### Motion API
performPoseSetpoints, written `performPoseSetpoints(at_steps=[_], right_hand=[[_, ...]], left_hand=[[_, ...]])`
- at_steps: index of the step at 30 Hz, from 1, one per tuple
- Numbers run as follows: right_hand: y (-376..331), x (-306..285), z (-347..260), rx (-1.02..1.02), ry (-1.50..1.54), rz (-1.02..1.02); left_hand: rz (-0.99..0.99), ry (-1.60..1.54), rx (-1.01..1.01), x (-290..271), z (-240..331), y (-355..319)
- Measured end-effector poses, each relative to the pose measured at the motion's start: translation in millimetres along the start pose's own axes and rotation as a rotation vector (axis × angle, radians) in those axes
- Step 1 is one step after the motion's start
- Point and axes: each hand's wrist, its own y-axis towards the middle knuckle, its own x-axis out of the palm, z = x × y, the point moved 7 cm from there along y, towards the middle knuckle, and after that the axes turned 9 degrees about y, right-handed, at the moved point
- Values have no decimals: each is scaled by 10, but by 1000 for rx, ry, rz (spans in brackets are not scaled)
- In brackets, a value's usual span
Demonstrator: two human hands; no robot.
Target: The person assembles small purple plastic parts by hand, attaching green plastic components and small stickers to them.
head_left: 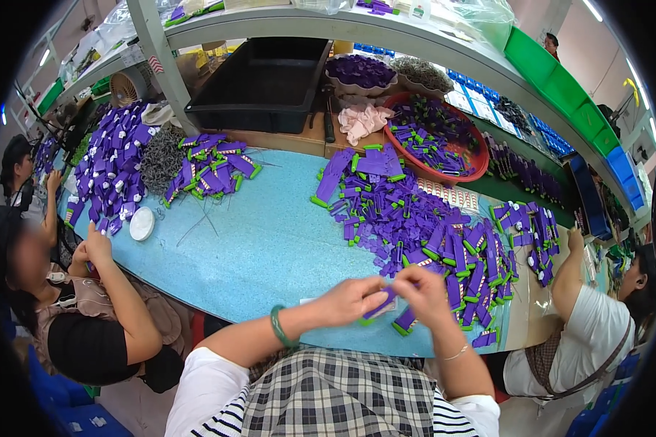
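Note:
Over the near edge of the blue table [226, 269], my left hand [350, 300] pinches a small flat plastic piece [383, 303], purple with a green end. My right hand [424, 293] is closed in a pinch at the piece's upper end. What its fingertips hold is hidden and slightly blurred. Beside my right hand lies a pile of longer purple pieces with green ends [477, 273], some with striped stickers. Behind both hands spreads a heap of smaller purple plastic parts [386, 211].
At the back right stands a red basin [481, 156] of purple parts, near a sticker sheet [448, 195]. A black tray [255, 87] sits under the shelf. Purple pieces [117, 160], wires [162, 160] and a white round container [142, 223] lie left. People work on both sides.

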Motion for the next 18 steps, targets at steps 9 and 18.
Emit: performPoseSetpoints(at_steps=[9,18], right_hand=[[165,-898,-669,-273,-1102,287],[-206,639,128,-348,-924,-246]], left_hand=[[565,1220,-212,-1561,-349,721],[517,1391,-198,-1401,-421,683]])
